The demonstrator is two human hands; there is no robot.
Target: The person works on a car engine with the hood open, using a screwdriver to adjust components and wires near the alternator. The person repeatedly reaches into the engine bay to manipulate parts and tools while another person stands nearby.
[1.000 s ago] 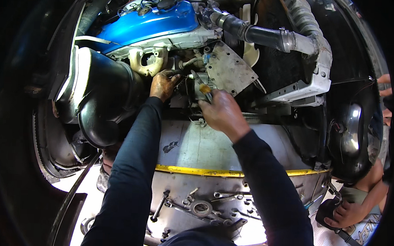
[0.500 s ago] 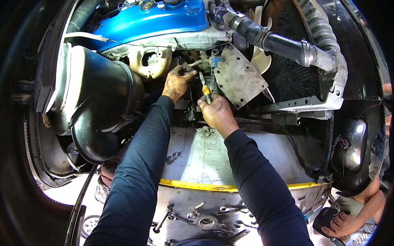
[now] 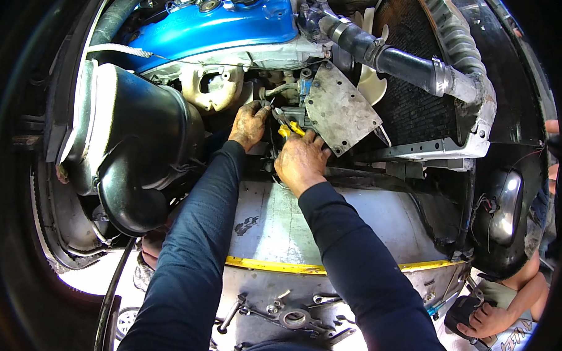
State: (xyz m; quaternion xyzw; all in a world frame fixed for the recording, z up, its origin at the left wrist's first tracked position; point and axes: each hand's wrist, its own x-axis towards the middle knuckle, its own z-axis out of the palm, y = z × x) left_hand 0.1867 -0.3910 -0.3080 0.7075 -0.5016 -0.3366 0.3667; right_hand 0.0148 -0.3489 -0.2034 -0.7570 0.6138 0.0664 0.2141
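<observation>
In the engine bay, my right hand (image 3: 300, 161) is closed around yellow-handled pliers (image 3: 297, 129). Their handles are spread and their metal jaws point up and left toward my left hand. Just left of the jaws, my left hand (image 3: 249, 125) pinches with thumb and fingertips. A thin light end shows at those fingertips, too small to name. Above the left hand sits a pale cast manifold (image 3: 211, 86). A flat grey metal plate (image 3: 344, 108) with bolt holes hangs tilted to the right of the pliers.
A blue valve cover (image 3: 212, 27) tops the engine. A black hose (image 3: 402, 61) runs to the radiator (image 3: 413, 99) at right. At left stands a big black air housing (image 3: 143, 127). Wrenches (image 3: 231, 313) lie near me beyond the yellow-edged panel (image 3: 278, 266). Another person's hand (image 3: 492, 320) shows lower right.
My right hand has turned and shifted slightly left, and the pliers' handles now show spread apart. My left hand stays almost in place.
</observation>
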